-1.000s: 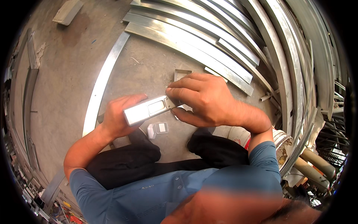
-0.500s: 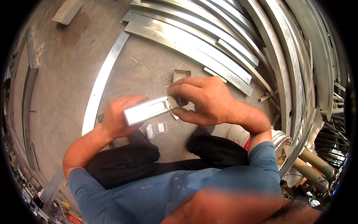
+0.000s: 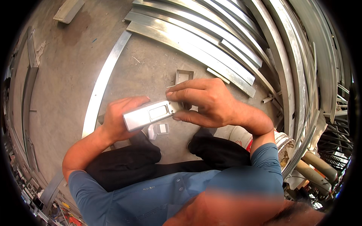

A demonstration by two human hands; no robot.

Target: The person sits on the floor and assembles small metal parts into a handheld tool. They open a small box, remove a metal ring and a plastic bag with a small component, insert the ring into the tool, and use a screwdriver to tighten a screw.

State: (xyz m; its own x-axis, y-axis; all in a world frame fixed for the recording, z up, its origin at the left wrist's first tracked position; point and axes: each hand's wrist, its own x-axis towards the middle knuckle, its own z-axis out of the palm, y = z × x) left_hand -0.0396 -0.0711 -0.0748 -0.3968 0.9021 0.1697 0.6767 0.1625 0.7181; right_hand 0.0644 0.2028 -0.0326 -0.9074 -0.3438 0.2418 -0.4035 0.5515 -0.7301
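A silver rectangular metal case with a rounded rectangular window is held up over the floor in front of me. My left hand grips its left end, with fingers behind and along the far edge. At the case's right end, near two small dark holes, the fingers and thumb of my right hand are closed around a small metal piece, mostly hidden by them. On the floor below, a small clear plastic box lies open. Beyond my right hand sits a shallow open metal tray.
Long silver metal bars lie stacked at the far side and curve down the right. One flat strip runs along the left. A dirty white bucket stands by my right elbow, and a pale block lies far left.
My right hand's fingers have shifted slightly left at the end of the case. The case has tilted a little, and my left hand keeps its hold.
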